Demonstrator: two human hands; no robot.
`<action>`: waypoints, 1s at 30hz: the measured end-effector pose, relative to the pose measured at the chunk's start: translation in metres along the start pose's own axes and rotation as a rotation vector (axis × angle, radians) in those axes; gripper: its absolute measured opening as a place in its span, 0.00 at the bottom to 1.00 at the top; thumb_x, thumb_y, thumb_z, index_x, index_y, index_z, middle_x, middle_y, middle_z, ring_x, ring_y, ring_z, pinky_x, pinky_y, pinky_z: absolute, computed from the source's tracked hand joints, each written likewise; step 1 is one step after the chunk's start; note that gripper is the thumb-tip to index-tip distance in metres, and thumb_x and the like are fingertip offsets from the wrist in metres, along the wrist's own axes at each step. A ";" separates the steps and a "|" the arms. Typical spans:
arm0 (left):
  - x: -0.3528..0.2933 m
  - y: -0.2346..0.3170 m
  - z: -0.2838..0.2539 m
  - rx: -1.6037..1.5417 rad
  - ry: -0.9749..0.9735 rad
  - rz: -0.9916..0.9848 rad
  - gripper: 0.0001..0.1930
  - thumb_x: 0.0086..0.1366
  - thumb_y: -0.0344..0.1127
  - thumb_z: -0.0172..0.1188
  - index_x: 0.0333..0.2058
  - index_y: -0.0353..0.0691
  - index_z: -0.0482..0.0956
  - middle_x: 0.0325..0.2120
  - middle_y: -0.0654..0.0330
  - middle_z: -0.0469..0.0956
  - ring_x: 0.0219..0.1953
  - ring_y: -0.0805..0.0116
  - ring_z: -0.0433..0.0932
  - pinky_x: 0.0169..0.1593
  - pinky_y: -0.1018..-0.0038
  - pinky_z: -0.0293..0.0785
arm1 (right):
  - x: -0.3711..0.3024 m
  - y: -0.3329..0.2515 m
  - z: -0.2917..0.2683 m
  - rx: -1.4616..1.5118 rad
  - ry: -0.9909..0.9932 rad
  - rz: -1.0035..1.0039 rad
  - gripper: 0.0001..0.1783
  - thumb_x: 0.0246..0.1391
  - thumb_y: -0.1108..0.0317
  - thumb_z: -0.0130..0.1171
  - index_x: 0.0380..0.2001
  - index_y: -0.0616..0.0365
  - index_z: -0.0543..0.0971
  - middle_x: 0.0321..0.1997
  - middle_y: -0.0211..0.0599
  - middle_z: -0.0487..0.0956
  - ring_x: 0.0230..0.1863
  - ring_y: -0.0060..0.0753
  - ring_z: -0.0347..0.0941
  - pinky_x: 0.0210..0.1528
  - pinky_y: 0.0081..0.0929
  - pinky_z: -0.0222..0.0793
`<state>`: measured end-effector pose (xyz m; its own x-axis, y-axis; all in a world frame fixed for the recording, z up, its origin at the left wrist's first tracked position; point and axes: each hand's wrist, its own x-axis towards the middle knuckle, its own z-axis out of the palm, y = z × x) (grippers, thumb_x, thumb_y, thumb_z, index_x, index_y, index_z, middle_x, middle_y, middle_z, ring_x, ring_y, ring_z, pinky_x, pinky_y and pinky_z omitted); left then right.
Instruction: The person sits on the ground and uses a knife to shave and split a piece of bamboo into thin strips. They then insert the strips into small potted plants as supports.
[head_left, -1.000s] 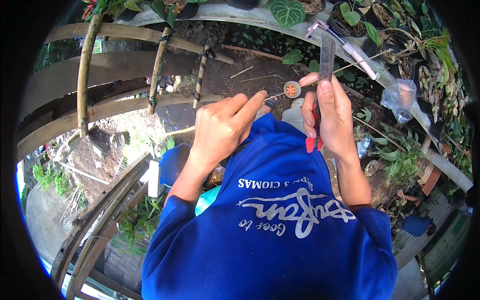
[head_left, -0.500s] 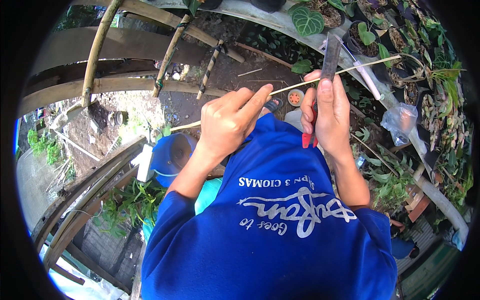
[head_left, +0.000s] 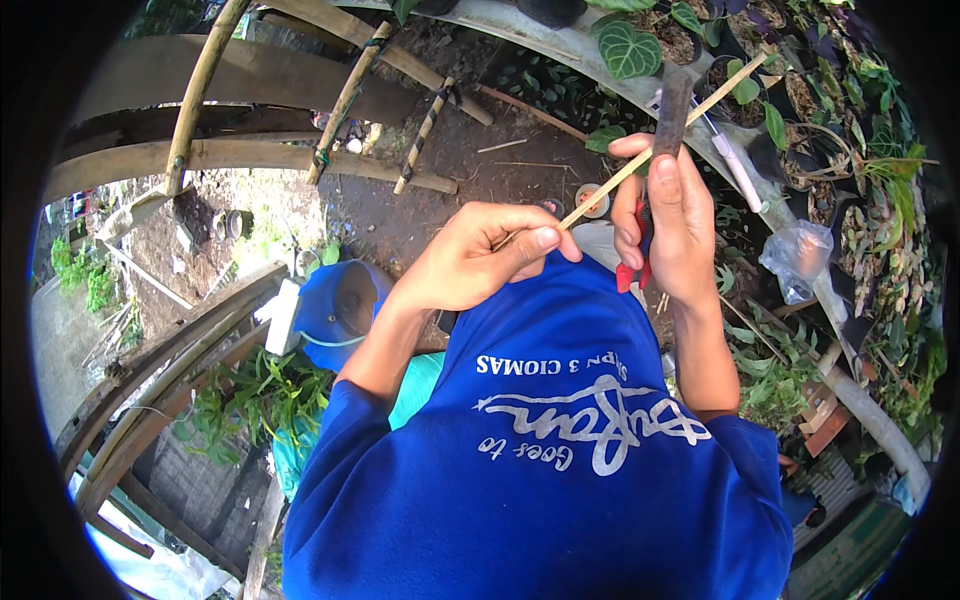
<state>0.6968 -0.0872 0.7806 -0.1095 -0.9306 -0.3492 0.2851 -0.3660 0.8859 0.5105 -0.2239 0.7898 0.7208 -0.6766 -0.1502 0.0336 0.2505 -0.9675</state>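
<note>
A thin, pale bamboo strip (head_left: 715, 98) slants up to the right across my lap. My left hand (head_left: 490, 255) is closed on its lower end, thumb and fingers pinching it. In my right hand (head_left: 680, 225) is a knife with a broad dark blade (head_left: 673, 108) pointing away from me. The strip crosses the blade's base at the right hand's fingers, and the right thumb lies along the blade. Red-and-black handles (head_left: 628, 275) stick out below the right fingers; whether they belong to the knife or a second tool is hidden.
A blue bucket (head_left: 325, 315) stands to my left beside a bamboo rail (head_left: 170, 375). Potted plants (head_left: 632, 50) and a pale pole (head_left: 885, 435) run along the right, with a clear plastic bag (head_left: 800, 258) on it. Bamboo slats (head_left: 345, 105) cross the upper left.
My left hand has turned and shifted slightly right and down, to the strip's lower end. The strip now slopes more steeply. My right hand has moved slightly right.
</note>
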 end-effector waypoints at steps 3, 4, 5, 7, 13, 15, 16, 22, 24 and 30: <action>0.000 -0.002 -0.002 -0.121 -0.065 -0.023 0.14 0.80 0.38 0.56 0.42 0.33 0.85 0.20 0.73 0.66 0.24 0.83 0.60 0.28 0.79 0.57 | 0.003 0.001 0.002 0.066 0.060 -0.031 0.26 0.81 0.50 0.37 0.58 0.64 0.72 0.18 0.25 0.67 0.14 0.14 0.59 0.18 0.16 0.58; 0.000 -0.004 -0.003 -0.143 -0.075 -0.021 0.15 0.80 0.39 0.56 0.42 0.33 0.85 0.20 0.72 0.66 0.24 0.83 0.60 0.28 0.79 0.56 | 0.003 0.000 0.002 0.040 0.025 -0.024 0.27 0.81 0.50 0.37 0.58 0.64 0.72 0.18 0.25 0.67 0.14 0.14 0.59 0.17 0.17 0.57; 0.000 -0.004 -0.004 -0.165 -0.085 -0.020 0.15 0.80 0.39 0.56 0.41 0.33 0.85 0.20 0.72 0.66 0.24 0.83 0.60 0.28 0.79 0.56 | 0.001 0.003 0.006 -0.012 -0.101 0.023 0.27 0.81 0.50 0.37 0.58 0.64 0.73 0.17 0.23 0.66 0.14 0.13 0.58 0.18 0.17 0.56; 0.000 -0.005 -0.009 -0.131 -0.061 -0.014 0.15 0.80 0.39 0.56 0.41 0.33 0.85 0.20 0.72 0.66 0.24 0.83 0.60 0.28 0.79 0.56 | 0.000 0.008 0.012 -0.067 -0.161 0.084 0.26 0.81 0.50 0.37 0.58 0.63 0.74 0.15 0.21 0.64 0.14 0.12 0.57 0.18 0.17 0.56; -0.001 -0.006 -0.017 -0.071 0.003 0.018 0.18 0.80 0.42 0.55 0.39 0.32 0.85 0.18 0.70 0.68 0.21 0.81 0.61 0.26 0.78 0.54 | 0.004 0.016 0.023 -0.129 -0.073 0.045 0.27 0.81 0.51 0.39 0.59 0.63 0.76 0.14 0.19 0.64 0.15 0.11 0.58 0.20 0.18 0.57; -0.001 -0.004 -0.021 -0.058 0.006 0.030 0.18 0.80 0.42 0.55 0.39 0.32 0.85 0.18 0.70 0.67 0.21 0.81 0.61 0.26 0.78 0.55 | 0.005 0.016 0.028 -0.253 -0.244 0.067 0.26 0.81 0.52 0.41 0.60 0.63 0.76 0.15 0.20 0.65 0.17 0.11 0.60 0.23 0.19 0.60; -0.002 -0.003 -0.024 -0.048 0.006 0.028 0.18 0.80 0.41 0.55 0.39 0.32 0.85 0.18 0.70 0.67 0.21 0.81 0.60 0.26 0.78 0.55 | 0.006 0.016 0.028 -0.190 -0.174 0.061 0.26 0.81 0.52 0.41 0.60 0.63 0.76 0.16 0.20 0.66 0.17 0.11 0.61 0.24 0.19 0.61; -0.005 -0.002 -0.029 -0.064 0.018 0.037 0.14 0.80 0.38 0.56 0.42 0.33 0.85 0.19 0.74 0.63 0.23 0.83 0.59 0.27 0.79 0.53 | 0.006 0.020 0.037 -0.207 -0.198 0.109 0.23 0.80 0.55 0.44 0.60 0.62 0.78 0.23 0.22 0.73 0.22 0.14 0.67 0.26 0.18 0.63; -0.005 -0.004 -0.031 -0.060 0.023 0.046 0.14 0.80 0.38 0.57 0.42 0.33 0.85 0.18 0.74 0.64 0.23 0.83 0.59 0.27 0.79 0.54 | 0.008 0.023 0.042 -0.199 -0.193 0.090 0.23 0.80 0.55 0.44 0.60 0.61 0.79 0.23 0.21 0.73 0.21 0.12 0.66 0.25 0.16 0.62; -0.007 -0.013 -0.036 -0.038 0.030 0.105 0.19 0.82 0.43 0.51 0.44 0.33 0.86 0.21 0.66 0.77 0.22 0.84 0.62 0.28 0.80 0.59 | 0.012 0.021 0.041 0.002 -0.173 0.159 0.23 0.80 0.52 0.43 0.53 0.62 0.77 0.16 0.21 0.66 0.15 0.10 0.57 0.20 0.17 0.55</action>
<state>0.7275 -0.0757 0.7603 -0.0483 -0.9631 -0.2648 0.3294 -0.2657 0.9060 0.5483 -0.1981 0.7760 0.8249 -0.5000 -0.2638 -0.0890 0.3460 -0.9340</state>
